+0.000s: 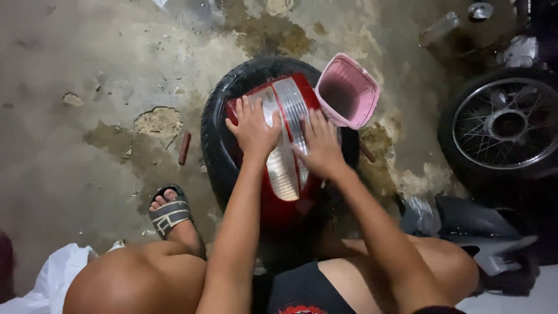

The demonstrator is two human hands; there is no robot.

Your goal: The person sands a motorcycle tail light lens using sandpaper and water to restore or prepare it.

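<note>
A red and clear vehicle tail light (286, 168) lies across a black tyre (216, 131) on the stained concrete floor. My left hand (253, 129) rests flat on the lamp's upper left part, fingers spread. My right hand (321, 146) presses flat on its right side beside the clear lens strip. Neither hand grips anything. My bare knees and a sandalled foot (169, 213) are at the bottom of the view.
A pink plastic basket (349, 90) leans on the tyre's right rim. A spoked motorcycle wheel (504, 125) stands at right, with a grey body panel (485, 229) below it. A small reddish stick (184, 147) lies on the floor at left, and white cloth (55, 273) at bottom left.
</note>
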